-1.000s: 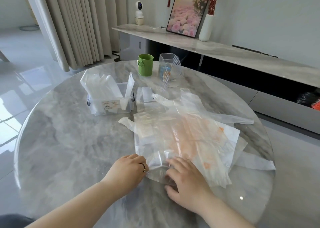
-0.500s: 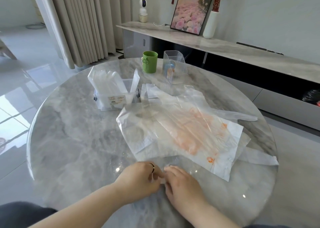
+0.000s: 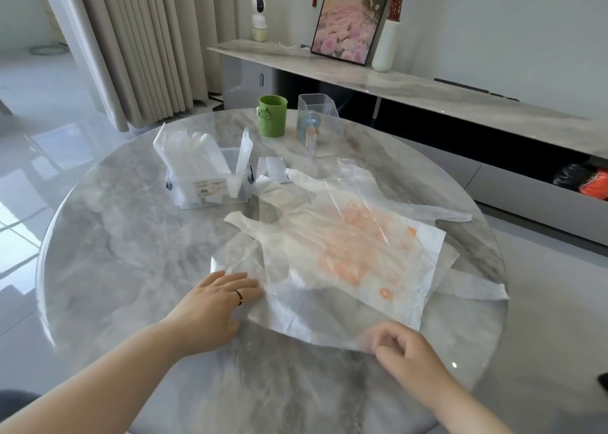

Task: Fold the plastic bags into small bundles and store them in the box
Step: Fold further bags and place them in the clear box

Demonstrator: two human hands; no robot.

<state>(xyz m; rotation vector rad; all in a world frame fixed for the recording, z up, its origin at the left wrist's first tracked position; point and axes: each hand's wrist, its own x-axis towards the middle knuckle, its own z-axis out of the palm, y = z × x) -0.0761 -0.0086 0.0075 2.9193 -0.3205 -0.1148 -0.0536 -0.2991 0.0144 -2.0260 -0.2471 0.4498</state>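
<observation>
- Head view: the left hand (image 3: 214, 305) lies flat with its fingers straight, pressing the left edge of a clear plastic bag (image 3: 312, 315) onto the marble table (image 3: 115, 236).
- The right hand (image 3: 404, 348) has its fingers curled at the bag's near right corner and seems to pinch the film, though blur hides the exact hold.
- Half a second ago both hands were bunched together at the near edge. Now they are well apart and the bag is drawn out wide between them.
- The bag is therefore spread flat, probably ready for its first fold, with no bundle started yet.
- It overlaps the near edge of the orange-printed bags (image 3: 355, 252) that wait behind.
- The clear storage box (image 3: 210, 190), further back to the left, already holds folded bags standing upright.
</observation>
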